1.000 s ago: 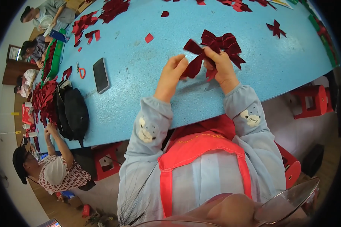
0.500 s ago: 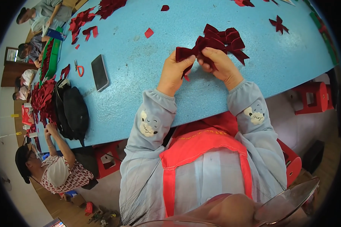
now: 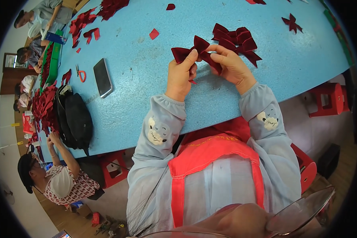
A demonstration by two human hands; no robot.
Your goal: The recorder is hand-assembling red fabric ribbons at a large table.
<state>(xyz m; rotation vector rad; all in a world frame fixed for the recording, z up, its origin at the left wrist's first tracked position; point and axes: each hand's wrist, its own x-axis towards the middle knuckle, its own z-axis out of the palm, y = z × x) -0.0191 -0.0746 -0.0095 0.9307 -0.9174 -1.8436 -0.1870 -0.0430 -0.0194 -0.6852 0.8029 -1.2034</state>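
Observation:
A dark red fabric bow [image 3: 195,50] is held just above the blue table [image 3: 146,99]. My left hand [image 3: 181,76] pinches its left side with thumb and fingers. My right hand [image 3: 231,65] grips its middle and right side. Right behind my right hand lies a pile of finished dark red bows [image 3: 238,39] on the table. A small red scrap pokes out under my left hand.
A phone [image 3: 103,77] and orange-handled scissors [image 3: 80,73] lie to the left, with a black bag [image 3: 75,119] at the table's edge. Red fabric pieces [image 3: 83,23] are scattered at the far left. Other people sit along the left side. Red stools [image 3: 325,99] stand below the table.
The bow has been lifted off the pile and drawn toward me and to the left. Both hands have shifted with it and now hold it apart from the pile.

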